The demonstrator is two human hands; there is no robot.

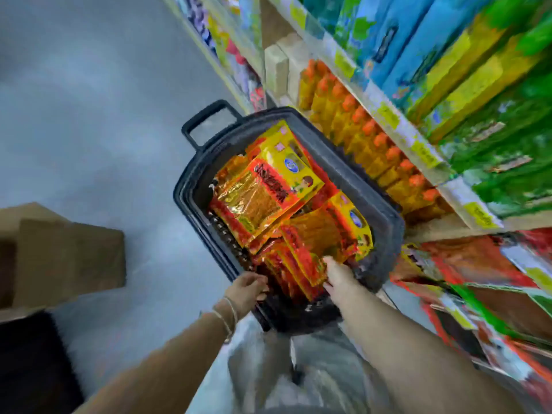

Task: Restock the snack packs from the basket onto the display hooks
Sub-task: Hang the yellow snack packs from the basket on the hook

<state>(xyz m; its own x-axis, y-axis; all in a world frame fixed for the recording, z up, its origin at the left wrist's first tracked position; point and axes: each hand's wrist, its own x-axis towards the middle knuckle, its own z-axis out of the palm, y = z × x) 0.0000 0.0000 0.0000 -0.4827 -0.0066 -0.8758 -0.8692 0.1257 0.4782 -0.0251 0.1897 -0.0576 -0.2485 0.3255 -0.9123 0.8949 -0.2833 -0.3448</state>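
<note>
At 9 o'clock a brown cardboard box point(68, 258) sits on the grey floor point(89, 115). The left hand point(248, 289) curls its fingers at the 7 o'clock rim of the dark plastic basket point(379, 204); blur hides whether that grip clasps it. The right hand point(339, 277), forearm stretched forward, pinches a red-and-yellow foil snack pack point(301, 264) in the basket. Stocked shelves point(418, 138) run from 12 to 4 o'clock.
</note>
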